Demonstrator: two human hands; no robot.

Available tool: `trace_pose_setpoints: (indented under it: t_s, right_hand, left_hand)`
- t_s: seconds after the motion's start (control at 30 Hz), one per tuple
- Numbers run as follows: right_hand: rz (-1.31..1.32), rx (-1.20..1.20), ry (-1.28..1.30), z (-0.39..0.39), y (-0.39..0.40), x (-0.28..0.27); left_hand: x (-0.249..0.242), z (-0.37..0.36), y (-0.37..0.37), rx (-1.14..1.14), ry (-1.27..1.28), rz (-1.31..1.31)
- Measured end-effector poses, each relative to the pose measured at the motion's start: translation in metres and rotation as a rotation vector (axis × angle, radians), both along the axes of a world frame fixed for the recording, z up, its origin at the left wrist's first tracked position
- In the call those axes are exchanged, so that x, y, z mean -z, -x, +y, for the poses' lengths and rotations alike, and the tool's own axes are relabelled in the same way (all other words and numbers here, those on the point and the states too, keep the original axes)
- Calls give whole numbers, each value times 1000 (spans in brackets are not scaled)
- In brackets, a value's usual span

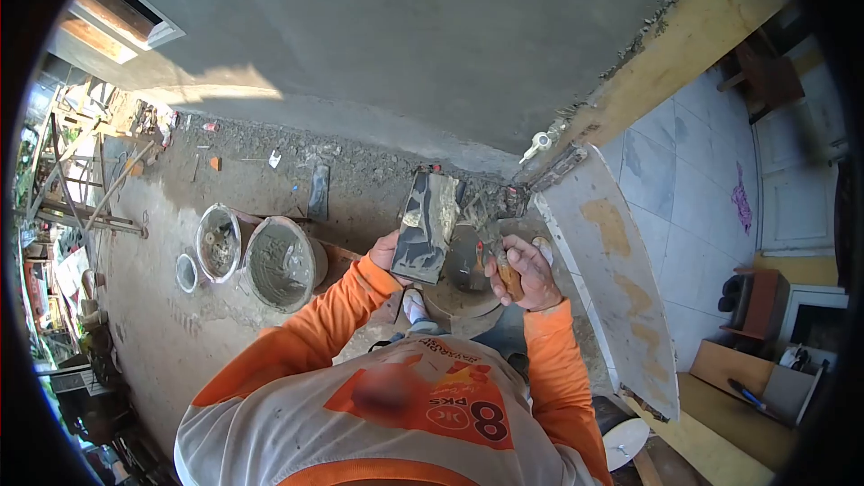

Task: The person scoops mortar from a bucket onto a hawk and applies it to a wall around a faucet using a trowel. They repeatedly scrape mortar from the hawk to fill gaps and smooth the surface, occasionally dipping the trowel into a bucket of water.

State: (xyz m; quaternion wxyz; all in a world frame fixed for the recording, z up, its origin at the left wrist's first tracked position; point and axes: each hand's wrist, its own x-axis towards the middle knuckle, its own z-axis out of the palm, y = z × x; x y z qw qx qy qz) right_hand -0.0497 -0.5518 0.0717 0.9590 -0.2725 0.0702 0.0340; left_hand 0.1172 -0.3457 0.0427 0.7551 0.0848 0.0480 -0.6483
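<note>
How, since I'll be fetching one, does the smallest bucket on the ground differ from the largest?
The smallest bucket is much narrower across the rim than the largest bucket. The largest plainly holds a wet grey mix; the smallest's contents are too small to make out. The largest stands nearer the person's left hand, the smallest farther off. Both are round and open-topped.

Large "8" on the orange panel of a white-and-orange shirt (360, 436), "PKS" beside it, smaller lettering around them too blurred to read
</note>
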Motion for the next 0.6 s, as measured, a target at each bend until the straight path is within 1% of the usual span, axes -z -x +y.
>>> trace_pose_setpoints:
  t_s: [0.03,0.1,0.13,0.2,0.27,0.3,0.37,0.4,0.47,0.5,0.53,0.6]
  right_hand:
    - [78,-36,113,4,-4,-9]
    - [85,-63,162,12,-9,-12]
    - [91,-84,200,15,-12,-12]
    - [45,-114,166,13,-5,-1]
    - [142,-141,180,11,13,8]
    - [136,-142,185,9,25,14]
    - [257,-89,262,3,45,22]
    - [255,-88,267,6,45,18]
    - [295,157,435,15,45,-4]
    - [331,243,585,23,38,-11]
    - [327,250,587,34,28,-19]
    - [166,540,1006,58,7,-31]
  left_hand:
    - [2,-1,5,-10,11,-1]
    - [6,-3,12,82,56,48]
    - [5,-2,13,78,63,42]
    - [3,4,14,92,123,43]
    - [10,18,9,86,124,32]
    - [11,24,6,73,104,36]
    - [5,31,1,23,103,4]
    - [3,33,-2,23,108,1]
    - [-3,37,-5,-53,67,-114]
    - [-6,36,-4,-97,9,-149]
    - [-7,34,-3,-92,13,-154]
    - [-9,31,0,-153,62,-61]
